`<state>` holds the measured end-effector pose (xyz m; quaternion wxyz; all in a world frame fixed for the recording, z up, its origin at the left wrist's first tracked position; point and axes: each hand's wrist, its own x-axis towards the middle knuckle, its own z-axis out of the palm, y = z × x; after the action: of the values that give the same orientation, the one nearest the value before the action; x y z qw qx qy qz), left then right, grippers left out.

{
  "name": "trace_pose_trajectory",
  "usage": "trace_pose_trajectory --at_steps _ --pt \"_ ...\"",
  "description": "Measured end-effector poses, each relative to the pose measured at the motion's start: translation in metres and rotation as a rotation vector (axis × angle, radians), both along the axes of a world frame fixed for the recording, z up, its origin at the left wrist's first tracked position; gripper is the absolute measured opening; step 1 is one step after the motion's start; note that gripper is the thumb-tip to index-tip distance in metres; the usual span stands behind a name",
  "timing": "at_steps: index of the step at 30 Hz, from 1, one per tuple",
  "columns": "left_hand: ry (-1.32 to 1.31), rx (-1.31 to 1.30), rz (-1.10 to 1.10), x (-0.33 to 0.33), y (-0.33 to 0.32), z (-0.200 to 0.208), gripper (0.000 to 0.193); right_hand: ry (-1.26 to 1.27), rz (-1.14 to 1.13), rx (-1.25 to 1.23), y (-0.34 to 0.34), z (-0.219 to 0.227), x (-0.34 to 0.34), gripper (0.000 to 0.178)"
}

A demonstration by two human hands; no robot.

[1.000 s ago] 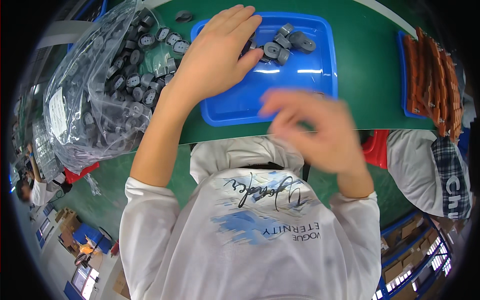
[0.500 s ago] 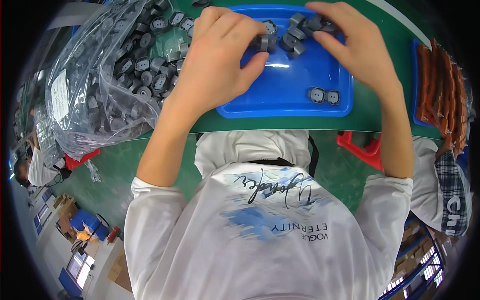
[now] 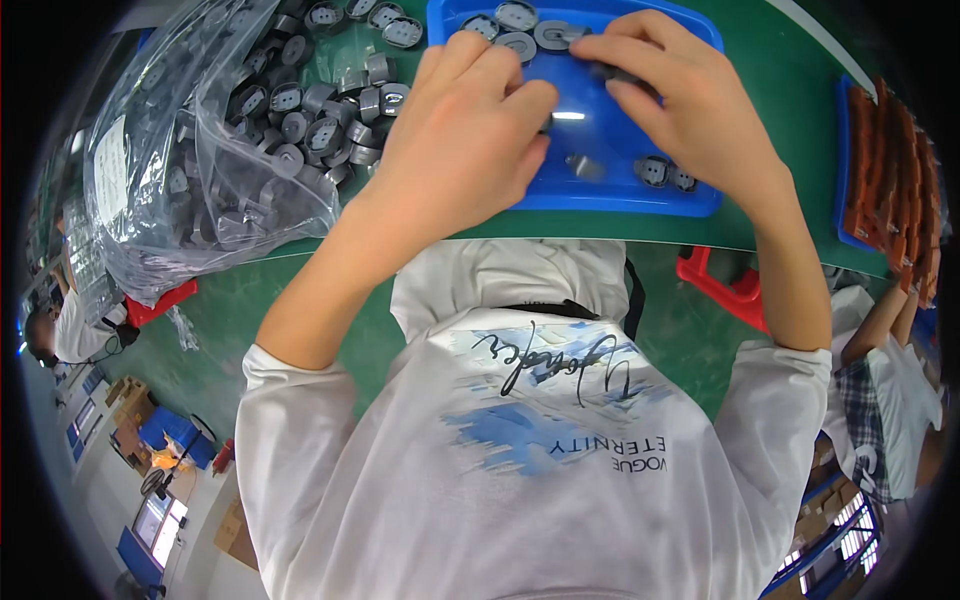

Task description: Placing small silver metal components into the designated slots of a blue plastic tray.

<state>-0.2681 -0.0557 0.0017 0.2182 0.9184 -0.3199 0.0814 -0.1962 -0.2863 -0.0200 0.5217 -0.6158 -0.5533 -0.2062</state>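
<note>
My left hand (image 3: pixel 462 135) is closed over the left side of the blue tray (image 3: pixel 600 204), its fingers curled and their tips mostly hidden. Across the tray, my right hand (image 3: pixel 695 100) pinches a dark grey part (image 3: pixel 628 78) between thumb and fingers, blurred by motion. Several round grey plastic parts (image 3: pixel 516 15) lie at the tray's far left, some showing flat faces with slots. A smeared grey part (image 3: pixel 584 165) is near the middle front, and two more (image 3: pixel 653 171) sit side by side by the near right corner.
Left of the tray, a clear plastic bag (image 3: pixel 130 235) bulges with the same grey parts, several spilling onto the green table (image 3: pixel 780 110). At the right stand stacked orange-brown pieces (image 3: pixel 880 180) in another blue tray. Beyond them a person's arm (image 3: pixel 870 325) shows. A red stool (image 3: pixel 725 290) is below the table edge.
The clump of grey parts at the tray's far side is gone; several now lie spread at the far left. A blurred part has appeared near the middle front. My left hand has drawn slightly nearer.
</note>
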Motion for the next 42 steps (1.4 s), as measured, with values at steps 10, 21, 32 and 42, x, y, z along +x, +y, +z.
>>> trace_pose_trajectory --at_steps 10,21,32,42 --pt "0.139 -0.047 -0.097 0.0 0.004 -0.004 0.043 0.247 -0.249 -1.037 -0.009 0.045 -0.037 0.031" --pt "0.061 -0.023 -0.084 -0.001 0.009 -0.009 0.042 0.363 -0.395 -0.965 0.008 0.045 -0.048 0.024" --pt "-0.103 -0.16 0.182 0.017 0.031 0.004 0.038 0.129 -0.432 -0.981 0.026 0.038 -0.036 0.033" --pt "0.112 -0.097 0.085 0.046 0.018 0.022 0.034 0.293 -0.25 -1.038 0.032 0.068 0.015 0.026"
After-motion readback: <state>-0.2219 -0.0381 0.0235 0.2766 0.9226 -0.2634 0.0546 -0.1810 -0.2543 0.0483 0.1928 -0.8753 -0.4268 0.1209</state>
